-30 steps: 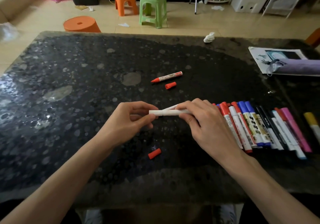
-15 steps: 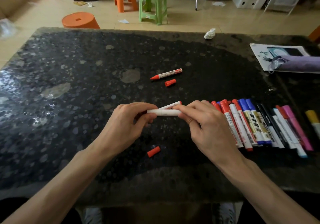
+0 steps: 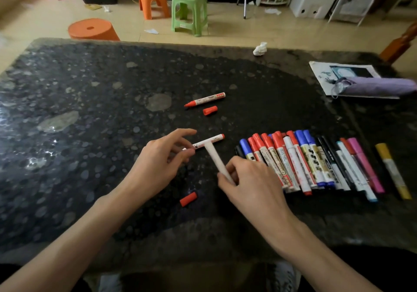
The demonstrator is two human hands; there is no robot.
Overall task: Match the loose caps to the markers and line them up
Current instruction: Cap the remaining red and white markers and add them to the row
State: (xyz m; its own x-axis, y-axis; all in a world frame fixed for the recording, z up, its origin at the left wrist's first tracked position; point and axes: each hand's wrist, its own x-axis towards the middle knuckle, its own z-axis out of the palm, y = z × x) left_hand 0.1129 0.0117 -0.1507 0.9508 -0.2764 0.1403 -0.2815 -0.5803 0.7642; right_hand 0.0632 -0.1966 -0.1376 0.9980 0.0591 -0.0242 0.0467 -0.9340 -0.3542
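My right hand (image 3: 250,185) grips the near end of an all-white marker (image 3: 213,156), which points away from me over the black table (image 3: 90,133). Just left of it hovers my left hand (image 3: 158,165), fingers spread and holding nothing. Its fingertips are close to a white marker with a red end (image 3: 212,140) lying on the table. Farther back lies an uncapped red marker (image 3: 204,99) with a loose red cap (image 3: 209,110) beside it. Another red cap (image 3: 188,199) lies between my wrists. A row of capped markers (image 3: 316,163) lies side by side at the right.
A yellow marker (image 3: 392,169) lies apart at the row's right end. A printed sheet (image 3: 320,72) with a purple pouch (image 3: 379,86) on it sits at the far right. A crumpled tissue (image 3: 259,49) is near the far edge. Plastic stools stand on the floor beyond.
My left hand has let go of the white marker and opened. My right hand has swung the marker from lying crosswise to pointing away and moved nearer the row.
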